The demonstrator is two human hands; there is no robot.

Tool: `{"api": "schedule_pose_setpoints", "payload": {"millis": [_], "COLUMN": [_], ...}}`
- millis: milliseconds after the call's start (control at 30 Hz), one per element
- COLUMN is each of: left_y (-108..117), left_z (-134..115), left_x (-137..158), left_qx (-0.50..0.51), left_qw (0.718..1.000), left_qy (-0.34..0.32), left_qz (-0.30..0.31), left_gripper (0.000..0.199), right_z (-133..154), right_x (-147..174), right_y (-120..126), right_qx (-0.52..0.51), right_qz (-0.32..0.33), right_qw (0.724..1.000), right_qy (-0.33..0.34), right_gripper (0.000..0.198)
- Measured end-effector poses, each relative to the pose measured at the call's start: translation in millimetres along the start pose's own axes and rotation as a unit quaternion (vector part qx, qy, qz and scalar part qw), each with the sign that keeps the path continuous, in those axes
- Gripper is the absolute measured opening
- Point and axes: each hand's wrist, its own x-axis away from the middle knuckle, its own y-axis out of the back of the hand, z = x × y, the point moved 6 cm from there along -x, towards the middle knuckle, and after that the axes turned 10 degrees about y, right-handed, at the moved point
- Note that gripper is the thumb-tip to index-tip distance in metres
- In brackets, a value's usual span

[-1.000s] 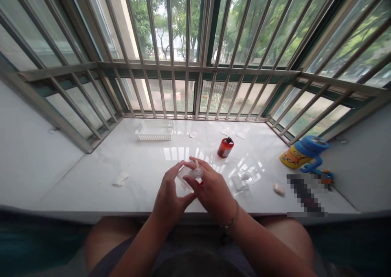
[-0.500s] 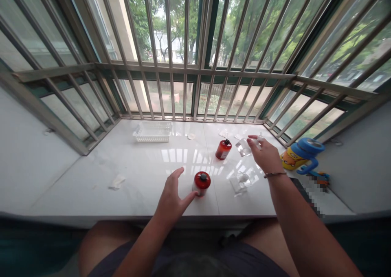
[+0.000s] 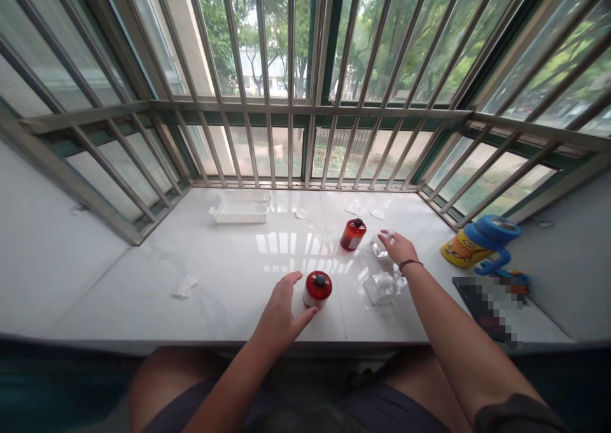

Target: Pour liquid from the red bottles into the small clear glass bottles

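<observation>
My left hand (image 3: 284,312) is open, its thumb and fingers spread around the near side of a red bottle (image 3: 317,288) with a black cap. The thumb is close to the bottle's lower front; I cannot tell if it touches. My right hand (image 3: 399,247) is closed in a pinch over a small clear plastic container (image 3: 379,247). Something pale and see-through shows at the fingertips, too small to name. A second red bottle (image 3: 353,234) with a black cap stands upright left of that hand. Clear crumpled plastic packaging (image 3: 382,288) lies just below it.
A white slotted basket (image 3: 241,209) sits at the back left of the white marble sill (image 3: 229,299). A blue and yellow flask (image 3: 480,242) stands at right by a dark flat object (image 3: 477,305). Scraps of white tissue (image 3: 184,287) lie about. Metal window bars (image 3: 305,146) close off the back.
My right hand has moved left and down, lower over the clear container. My left hand stays open beside the near bottle. The view has shifted slightly.
</observation>
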Motion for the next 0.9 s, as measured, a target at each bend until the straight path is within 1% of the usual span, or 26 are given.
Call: {"api": "schedule_pose_setpoints", "payload": {"millis": [100, 200, 300, 367, 467, 533, 567, 633, 733, 833, 900], "left_y": [-7.5, -15.8, -25.6, -33.5, -47.2, -56.9, -62.0, -72.6, -90.7, -110.7, -124.3], "left_z": [2.3, 1.5, -2.9, -5.4, -7.5, -8.2, -8.4, -9.7, -16.1, -26.0, -33.2], "left_x": [-4.9, -11.5, -20.6, -27.7, -38.0, -44.3, -47.5, -54.3, -66.0, -78.1, -85.3], "left_qx": [0.004, 0.014, 0.03, 0.042, 0.062, 0.075, 0.081, 0.09, 0.106, 0.12, 0.128], "left_qw": [1.0, 1.0, 0.999, 0.997, 0.993, 0.99, 0.989, 0.988, 0.986, 0.983, 0.981], "left_qy": [0.006, 0.004, 0.004, 0.014, 0.031, 0.035, 0.035, 0.028, -0.005, -0.037, -0.051], "left_qz": [0.013, 0.025, 0.044, 0.062, 0.094, 0.111, 0.117, 0.122, 0.126, 0.132, 0.136], "left_gripper": [0.074, 0.074, 0.077, 0.076, 0.073, 0.072, 0.072, 0.072, 0.073, 0.075, 0.077], "right_z": [-9.4, -13.7, -12.8, -10.0, -2.7, 5.3, 10.9, 25.8, 53.1, 75.9, 79.6], "right_x": [1.7, 1.8, 3.6, 10.4, 35.8, 61.6, 75.6, 102.8, 135.7, 155.9, 161.8], "right_y": [-8.8, -11.6, -7.5, 1.0, 21.3, 33.6, 37.2, 37.6, 24.9, 8.9, 3.9], "right_qx": [-0.006, -0.013, -0.019, -0.021, -0.022, -0.028, -0.034, -0.052, -0.077, -0.079, -0.069], "right_qz": [0.003, 0.002, -0.011, -0.038, -0.107, -0.147, -0.156, -0.147, -0.092, -0.034, -0.025], "right_qw": [1.0, 1.0, 1.0, 0.999, 0.994, 0.988, 0.986, 0.984, 0.981, 0.969, 0.963], "right_qy": [-0.008, -0.01, -0.011, -0.008, 0.007, 0.028, 0.043, 0.082, 0.15, 0.233, 0.26], "right_gripper": [0.05, 0.05, 0.053, 0.059, 0.066, 0.065, 0.062, 0.055, 0.048, 0.047, 0.042]}}
